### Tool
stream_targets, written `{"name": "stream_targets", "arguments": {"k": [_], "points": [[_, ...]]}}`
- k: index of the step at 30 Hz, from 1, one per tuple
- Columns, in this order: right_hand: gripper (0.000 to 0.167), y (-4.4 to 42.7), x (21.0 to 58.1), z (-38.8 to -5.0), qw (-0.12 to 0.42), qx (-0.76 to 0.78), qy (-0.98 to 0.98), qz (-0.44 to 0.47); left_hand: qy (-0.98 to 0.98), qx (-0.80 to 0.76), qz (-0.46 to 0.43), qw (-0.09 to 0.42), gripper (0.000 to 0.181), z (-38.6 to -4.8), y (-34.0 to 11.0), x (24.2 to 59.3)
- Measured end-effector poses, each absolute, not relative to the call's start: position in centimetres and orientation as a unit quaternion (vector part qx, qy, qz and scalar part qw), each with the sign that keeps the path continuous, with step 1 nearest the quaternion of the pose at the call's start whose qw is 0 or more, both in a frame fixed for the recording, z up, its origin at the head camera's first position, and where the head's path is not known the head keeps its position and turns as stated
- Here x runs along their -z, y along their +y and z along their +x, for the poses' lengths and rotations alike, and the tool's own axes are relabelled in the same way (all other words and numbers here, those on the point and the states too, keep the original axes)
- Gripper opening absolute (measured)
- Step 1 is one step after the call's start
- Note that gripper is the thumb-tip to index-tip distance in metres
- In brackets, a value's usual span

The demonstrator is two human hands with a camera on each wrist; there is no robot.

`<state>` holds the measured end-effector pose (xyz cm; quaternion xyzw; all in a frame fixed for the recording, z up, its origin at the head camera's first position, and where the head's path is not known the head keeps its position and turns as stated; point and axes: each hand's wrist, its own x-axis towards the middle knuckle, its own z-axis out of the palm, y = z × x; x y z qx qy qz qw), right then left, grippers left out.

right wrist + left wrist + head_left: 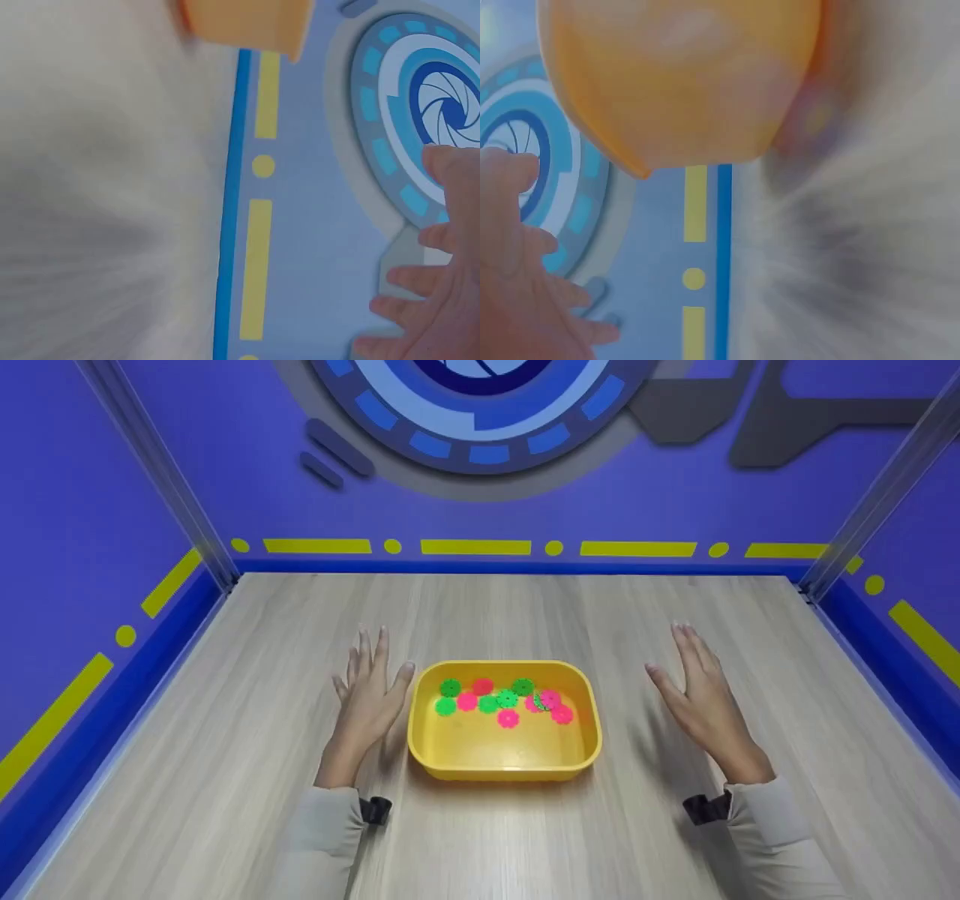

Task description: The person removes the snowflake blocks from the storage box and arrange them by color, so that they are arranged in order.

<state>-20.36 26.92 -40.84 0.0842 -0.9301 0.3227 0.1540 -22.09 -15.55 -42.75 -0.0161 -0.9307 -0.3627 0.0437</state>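
Observation:
A yellow rectangular tub (502, 754) stands on the table, with several small scalloped discs inside, some green (450, 688) and some pink (508, 718). Most of the discs lie toward its far side, a few overlapping. My left hand (367, 697) is beside the tub's left wall, fingers spread and holding nothing; its thumb tip is close to the rim. Farther off, to the right of the tub, my right hand (705, 701) has straight fingers and a thumb held apart, also holding nothing. Both wrist views show the tub's outer wall (682, 97) and extended fingers (416, 280).
The tub rests on a pale wood-grain table (480, 847). Blue-purple panels with yellow dashes (487, 547) border it at the back and both sides. Metal posts (161, 465) rise at the back corners. A dark wrist strap (375, 810) shows at each sleeve.

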Motion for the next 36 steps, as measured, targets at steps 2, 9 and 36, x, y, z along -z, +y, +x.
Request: {"name": "stream_targets", "arguments": {"k": [2, 9, 36], "points": [[0.065, 26.5, 40.4, -20.8, 0.145, -0.349, -0.921, 0.094, -0.899, 0.437, -0.009, 0.029, 0.069, -22.3, -15.7, 43.0], [0.049, 25.0, 39.6, -22.0, 0.085, -0.406, -0.9, 0.136, -0.756, 0.653, 0.031, -0.025, 0.063, -23.0, -16.0, 43.9], [0.033, 17.6, 38.2, -26.3, -0.176, -0.368, -0.876, 0.259, -0.545, 0.83, -0.02, -0.116, 0.053, -24.1, -15.1, 48.3]]}}
